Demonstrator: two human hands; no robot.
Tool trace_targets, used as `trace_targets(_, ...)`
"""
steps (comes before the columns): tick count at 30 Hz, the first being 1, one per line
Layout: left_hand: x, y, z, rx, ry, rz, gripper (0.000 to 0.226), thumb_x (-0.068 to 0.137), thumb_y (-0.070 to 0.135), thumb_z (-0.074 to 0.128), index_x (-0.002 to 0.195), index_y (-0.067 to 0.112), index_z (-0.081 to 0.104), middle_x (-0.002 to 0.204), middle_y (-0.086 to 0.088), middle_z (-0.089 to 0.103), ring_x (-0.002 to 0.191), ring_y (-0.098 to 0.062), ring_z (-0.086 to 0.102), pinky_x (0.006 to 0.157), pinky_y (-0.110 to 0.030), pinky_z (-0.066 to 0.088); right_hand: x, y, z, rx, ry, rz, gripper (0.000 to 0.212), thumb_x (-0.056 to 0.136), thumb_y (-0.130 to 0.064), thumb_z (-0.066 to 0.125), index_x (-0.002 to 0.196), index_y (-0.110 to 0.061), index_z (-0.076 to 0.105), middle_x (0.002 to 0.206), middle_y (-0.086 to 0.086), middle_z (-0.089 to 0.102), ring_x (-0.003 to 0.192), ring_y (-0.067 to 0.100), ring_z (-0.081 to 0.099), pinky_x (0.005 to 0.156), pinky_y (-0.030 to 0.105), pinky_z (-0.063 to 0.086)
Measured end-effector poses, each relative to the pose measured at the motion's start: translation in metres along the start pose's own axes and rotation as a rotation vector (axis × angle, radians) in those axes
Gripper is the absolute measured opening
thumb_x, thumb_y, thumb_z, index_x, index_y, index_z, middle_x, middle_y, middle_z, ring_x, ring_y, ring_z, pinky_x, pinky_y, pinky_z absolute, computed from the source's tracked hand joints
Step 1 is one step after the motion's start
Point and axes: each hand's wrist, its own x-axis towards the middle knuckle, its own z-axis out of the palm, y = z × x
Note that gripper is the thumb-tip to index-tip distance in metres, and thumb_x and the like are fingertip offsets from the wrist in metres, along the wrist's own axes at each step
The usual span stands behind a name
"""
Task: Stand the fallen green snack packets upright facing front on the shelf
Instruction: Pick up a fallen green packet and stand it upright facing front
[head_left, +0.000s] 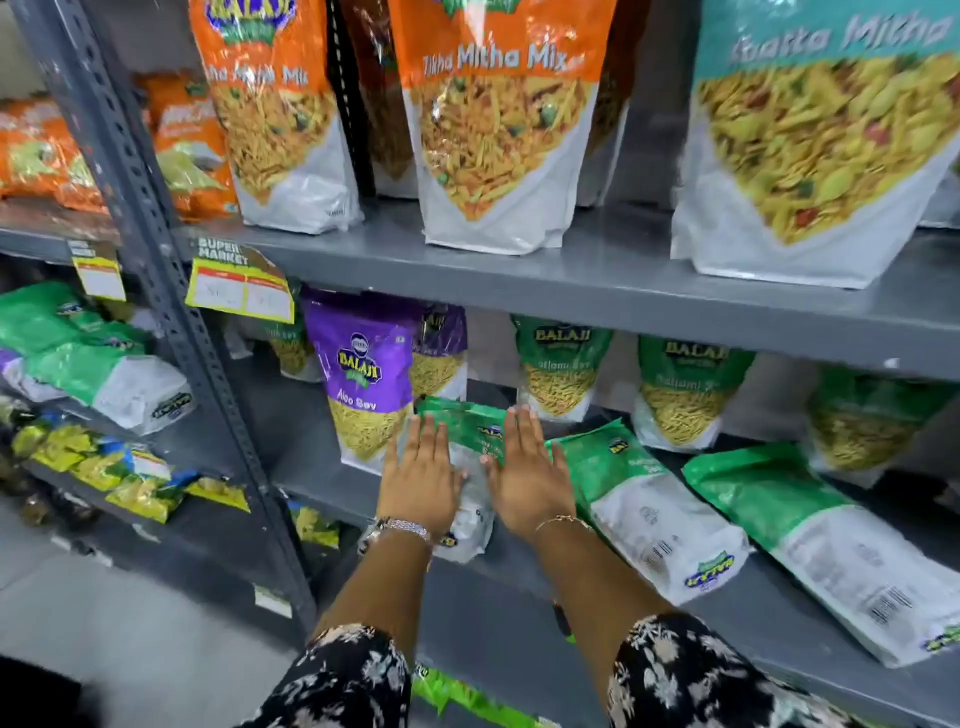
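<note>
Three green-and-white snack packets lie flat, back side up, on the grey middle shelf (498, 558). My left hand (422, 475) and my right hand (524, 480) rest flat on the leftmost fallen packet (470, 431), fingers spread, one on each side of it. The second fallen packet (649, 509) lies just right of my right hand. A third fallen packet (831, 551) lies further right. Behind them, green packets stand upright facing front (558, 364) (680, 395) (862, 426).
A purple Aloo Sev packet (363, 384) stands upright just left of my left hand. The grey shelf above (571, 280) carries big orange and teal packets. A slotted upright post (171, 270) bounds the bay on the left, with price tags (239, 288) hanging.
</note>
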Motion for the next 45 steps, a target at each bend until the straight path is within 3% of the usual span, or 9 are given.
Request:
trace_targets(11, 0.026, -0.033, 0.032, -0.774, -0.332, -0.423, 0.057, 0.097, 0.04, 0.036, 0.141, 0.004, 0.042, 0.141, -0.025, 0.049, 0.13, -0.038, 0.047, 0.108, -0.039, 0.036, 0.021, 0.001, 0.055, 0.393, -0.311, 0.334, 0.065, 0.099, -0.044, 0.028, 0.153, -0.011, 0.011, 0.163, 0.009, 0.002, 0.151, 0.023, 0.004, 0.121, 0.045, 0.018)
trace_targets(15, 0.032, -0.037, 0.033, -0.849, -0.356, -0.407, 0.059, 0.095, 0.039, 0.043, 0.145, 0.009, 0.035, 0.141, -0.019, 0.051, 0.125, -0.036, 0.052, 0.108, -0.039, 0.038, 0.02, 0.044, 0.052, -0.101, -0.168, 0.223, 0.057, 0.099, -0.034, 0.026, 0.151, -0.013, 0.019, 0.162, 0.007, 0.012, 0.151, 0.024, 0.007, 0.12, 0.049, 0.013)
trace_targets(18, 0.033, -0.037, 0.036, -0.948, -0.364, -0.422, 0.061, 0.093, 0.037, 0.049, 0.144, 0.006, 0.036, 0.142, -0.017, 0.051, 0.124, -0.034, 0.052, 0.108, -0.041, 0.039, 0.014, 0.082, 0.043, -0.424, -0.237, 0.211, 0.055, 0.095, -0.016, 0.027, 0.15, -0.013, 0.021, 0.162, 0.009, 0.011, 0.15, 0.031, 0.002, 0.119, 0.055, 0.003)
trace_targets(26, 0.019, -0.027, 0.038, -1.398, -0.335, -0.576, 0.053, 0.074, 0.016, 0.076, 0.122, 0.002, 0.059, 0.113, -0.015, 0.068, 0.1, -0.033, 0.066, 0.084, -0.04, 0.053, 0.004, 0.101, 0.026, -0.522, -0.224, 0.355, 0.054, 0.093, -0.017, 0.034, 0.147, -0.01, 0.028, 0.157, 0.012, 0.027, 0.144, 0.035, 0.023, 0.115, 0.054, 0.02)
trace_targets(28, 0.019, -0.025, 0.035, -1.462, -0.363, -0.548, 0.046, 0.072, 0.009, 0.077, 0.115, 0.0, 0.064, 0.104, -0.015, 0.072, 0.09, -0.031, 0.068, 0.078, -0.036, 0.054, 0.008, 0.084, 0.021, -0.465, -0.185, 0.341, 0.053, 0.093, -0.015, 0.036, 0.145, -0.009, 0.031, 0.155, 0.013, 0.031, 0.145, 0.032, 0.023, 0.113, 0.054, 0.023)
trace_targets(32, 0.025, -0.027, 0.031, -1.58, -0.465, -0.649, 0.053, 0.071, 0.022, 0.08, 0.118, 0.002, 0.063, 0.115, -0.017, 0.069, 0.103, -0.03, 0.065, 0.096, -0.043, 0.051, 0.007, 0.031, 0.023, -0.084, 0.002, 0.276, 0.032, 0.093, -0.032, 0.04, 0.117, -0.015, 0.053, 0.118, 0.011, 0.064, 0.113, 0.032, 0.06, 0.09, 0.043, 0.049)
trace_targets(37, 0.021, -0.023, 0.021, -1.593, -0.588, -0.666, 0.052, 0.072, 0.012, 0.078, 0.118, -0.007, 0.062, 0.115, -0.025, 0.068, 0.11, -0.037, 0.064, 0.1, -0.052, 0.048, 0.016, 0.003, 0.028, 0.57, -0.152, 0.662, 0.083, 0.074, -0.066, 0.058, 0.134, -0.01, 0.039, 0.135, 0.012, 0.057, 0.121, 0.034, 0.057, 0.097, 0.041, 0.047)
trace_targets(42, 0.013, 0.001, 0.006, -1.594, -0.322, -0.626, 0.022, 0.065, -0.003, 0.078, 0.086, -0.001, 0.07, 0.097, -0.028, 0.072, 0.066, -0.028, 0.071, 0.064, -0.039, 0.061, 0.025, 0.009, 0.023, 1.06, -0.137, 0.759, 0.101, 0.064, -0.063, 0.072, 0.138, -0.005, 0.037, 0.13, 0.012, 0.055, 0.12, 0.031, 0.056, 0.094, 0.034, 0.047)
trace_targets(45, 0.014, 0.018, -0.006, -1.514, -0.137, -0.571, 0.031, 0.06, 0.003, 0.082, 0.087, 0.002, 0.069, 0.094, -0.019, 0.074, 0.075, -0.028, 0.073, 0.072, -0.043, 0.061, 0.027, 0.011, 0.016, 1.088, -0.112, 0.704, 0.101, 0.06, -0.073, 0.064, 0.135, -0.009, 0.044, 0.135, 0.012, 0.054, 0.12, 0.03, 0.055, 0.104, 0.043, 0.045)
